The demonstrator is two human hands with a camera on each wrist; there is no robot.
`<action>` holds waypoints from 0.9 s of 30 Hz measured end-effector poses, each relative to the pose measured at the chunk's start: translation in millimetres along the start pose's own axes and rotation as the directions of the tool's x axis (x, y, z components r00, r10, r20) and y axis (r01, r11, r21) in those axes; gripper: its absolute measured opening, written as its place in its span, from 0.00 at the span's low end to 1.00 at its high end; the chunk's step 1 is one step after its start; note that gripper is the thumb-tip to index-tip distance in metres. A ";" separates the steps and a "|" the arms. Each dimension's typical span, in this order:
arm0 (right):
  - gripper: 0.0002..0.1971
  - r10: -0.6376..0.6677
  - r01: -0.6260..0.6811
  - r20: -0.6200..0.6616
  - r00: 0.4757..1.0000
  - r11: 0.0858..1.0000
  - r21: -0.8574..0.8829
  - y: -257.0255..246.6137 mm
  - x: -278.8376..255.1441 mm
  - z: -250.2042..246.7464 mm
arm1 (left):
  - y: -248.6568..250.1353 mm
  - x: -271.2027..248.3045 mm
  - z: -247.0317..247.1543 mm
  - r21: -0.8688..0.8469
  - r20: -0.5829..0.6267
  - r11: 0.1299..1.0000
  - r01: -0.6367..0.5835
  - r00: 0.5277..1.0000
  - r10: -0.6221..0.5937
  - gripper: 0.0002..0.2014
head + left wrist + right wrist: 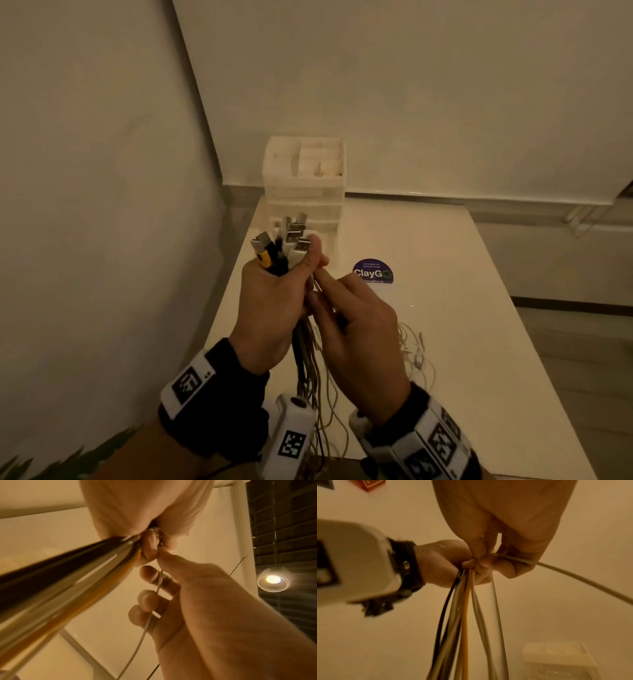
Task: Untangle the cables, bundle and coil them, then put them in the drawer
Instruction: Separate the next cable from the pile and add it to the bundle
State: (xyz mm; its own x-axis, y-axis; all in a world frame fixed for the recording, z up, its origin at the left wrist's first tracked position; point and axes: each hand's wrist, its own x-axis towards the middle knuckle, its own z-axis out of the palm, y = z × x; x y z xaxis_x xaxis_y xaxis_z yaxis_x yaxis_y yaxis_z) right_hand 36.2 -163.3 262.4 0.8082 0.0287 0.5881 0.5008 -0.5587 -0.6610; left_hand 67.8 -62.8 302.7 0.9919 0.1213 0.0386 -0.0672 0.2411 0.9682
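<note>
The left hand (270, 305) grips a bunch of white, black and yellow cables (284, 250) upright, metal plugs level above its curled fingers, probably to align the ends. The right hand (356, 329) pinches one thin pale strand (556, 569) beside them, separating it. The white plastic drawer unit (305, 181) stands beyond on the pale counter (445, 274).

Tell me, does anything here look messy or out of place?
Mostly tidy: the left hand grips the cable bundle plug-ends up. One thin white earphone cord sprawls loose on the table, outside the bundle.
</note>
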 end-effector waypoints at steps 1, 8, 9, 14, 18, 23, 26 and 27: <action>0.18 -0.015 0.015 -0.013 1.000 0.999 -0.032 2.7 -4.2 0.9 | 2.1 0.9 -1.7 -0.013 -0.017 1.000 -0.021 1.000 0.021 0.12; 0.16 0.136 -0.158 0.350 0.927 0.987 0.033 81.4 -55.8 15.3 | 51.5 21.3 -31.0 -0.244 -0.042 0.957 -0.157 0.988 0.152 0.17; 0.17 0.184 -0.193 0.437 0.880 0.981 -0.022 100.6 -61.5 14.5 | 59.7 23.9 -36.9 -0.236 -0.028 0.956 -0.175 0.985 0.173 0.18; 0.12 0.371 -0.322 0.563 0.739 0.928 -0.189 179.6 -64.5 -6.9 | 82.0 33.8 -63.0 -0.206 -0.060 0.949 -0.240 0.971 0.233 0.21; 0.15 0.509 -0.455 0.423 0.750 0.861 -0.229 216.6 -24.6 -25.9 | 89.2 33.5 -76.8 -0.190 -0.088 0.955 -0.228 0.973 0.215 0.24; 0.14 0.500 -0.536 0.266 0.824 0.840 0.081 175.6 24.5 -41.1 | 60.8 15.8 -53.2 -0.028 0.022 0.986 -0.166 0.986 0.167 0.17; 0.13 0.284 -0.357 0.373 0.883 0.923 0.143 124.8 38.7 -49.5 | 29.9 7.0 -25.9 0.135 0.068 0.981 -0.136 0.989 0.128 0.12; 0.12 0.208 -0.296 0.412 0.887 0.942 0.161 110.4 42.3 -52.2 | 22.9 5.9 -18.1 0.186 0.085 0.975 -0.126 0.990 0.112 0.10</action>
State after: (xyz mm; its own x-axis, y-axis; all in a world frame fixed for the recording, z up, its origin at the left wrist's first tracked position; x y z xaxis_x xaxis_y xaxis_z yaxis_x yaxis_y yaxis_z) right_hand 109.5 -267.0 238.6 0.9489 0.2503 0.1923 0.2823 -0.4008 -0.8716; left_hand 70.2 -39.1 320.6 0.9837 0.0652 0.1674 -0.1703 0.0410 0.9845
